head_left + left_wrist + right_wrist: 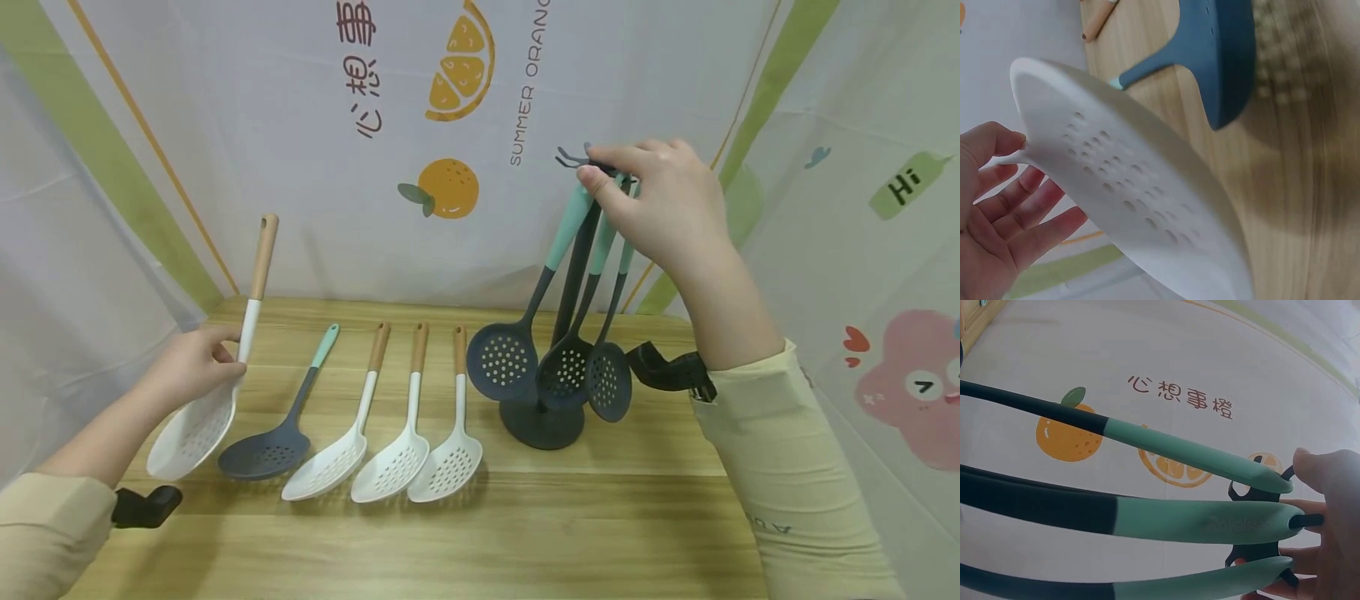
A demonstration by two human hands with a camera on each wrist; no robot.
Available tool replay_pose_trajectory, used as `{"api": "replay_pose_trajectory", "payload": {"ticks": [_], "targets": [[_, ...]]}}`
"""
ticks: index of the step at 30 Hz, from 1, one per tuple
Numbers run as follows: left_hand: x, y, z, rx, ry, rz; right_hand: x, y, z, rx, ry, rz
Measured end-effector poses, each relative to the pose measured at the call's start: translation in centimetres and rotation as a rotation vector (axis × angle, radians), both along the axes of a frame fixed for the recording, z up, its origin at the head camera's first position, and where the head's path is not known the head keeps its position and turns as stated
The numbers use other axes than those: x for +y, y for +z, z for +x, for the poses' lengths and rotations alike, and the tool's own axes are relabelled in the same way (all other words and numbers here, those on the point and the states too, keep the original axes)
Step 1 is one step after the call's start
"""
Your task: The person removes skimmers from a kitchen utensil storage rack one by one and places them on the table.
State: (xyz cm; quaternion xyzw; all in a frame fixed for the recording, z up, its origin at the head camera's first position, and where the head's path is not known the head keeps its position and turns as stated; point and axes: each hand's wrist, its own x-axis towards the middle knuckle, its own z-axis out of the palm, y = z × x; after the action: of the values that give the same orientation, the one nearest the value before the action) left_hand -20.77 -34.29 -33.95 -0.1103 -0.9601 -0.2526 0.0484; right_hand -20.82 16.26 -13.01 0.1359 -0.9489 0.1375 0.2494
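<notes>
At the far left, one white skimmer (191,437) is in the left hand (193,362), its handle raised; I cannot tell whether its bowl touches the table (525,533). Just beside it a dark skimmer (264,454) lies on the table, then a second white skimmer (326,468), a third white skimmer (386,473) and a fourth white skimmer (452,467), handles pointing away. To their right, three green-handled skimmers (501,361) hang on the black stand (542,429), hooks through their handle ends. So the work looks partway along: three skimmers are up, while four lie on the table and one is in hand, all five off the stand.

The left thumb and forefinger pinch the neck, closed right onto it; the other fingers spread loosely behind the bowl, and whether they touch it is unclear. The right hand (663,200) grips the top of the stand, thumb against a hook and fingers bent around the far side, partly hidden by the handles.
</notes>
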Motion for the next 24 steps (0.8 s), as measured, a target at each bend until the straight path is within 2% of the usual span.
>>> {"api": "replay_pose_trajectory", "payload": {"ticks": [13, 24], "targets": [[-2.4, -1.6, 0.1, -0.042, 0.009, -0.014, -0.3, -0.1, -0.1, 0.011, 0.014, 0.003], [-3.9, -2.9, -0.2, -0.134, 0.03, -0.015, -0.3, -0.2, -0.1, 0.014, 0.02, 0.001]]}}
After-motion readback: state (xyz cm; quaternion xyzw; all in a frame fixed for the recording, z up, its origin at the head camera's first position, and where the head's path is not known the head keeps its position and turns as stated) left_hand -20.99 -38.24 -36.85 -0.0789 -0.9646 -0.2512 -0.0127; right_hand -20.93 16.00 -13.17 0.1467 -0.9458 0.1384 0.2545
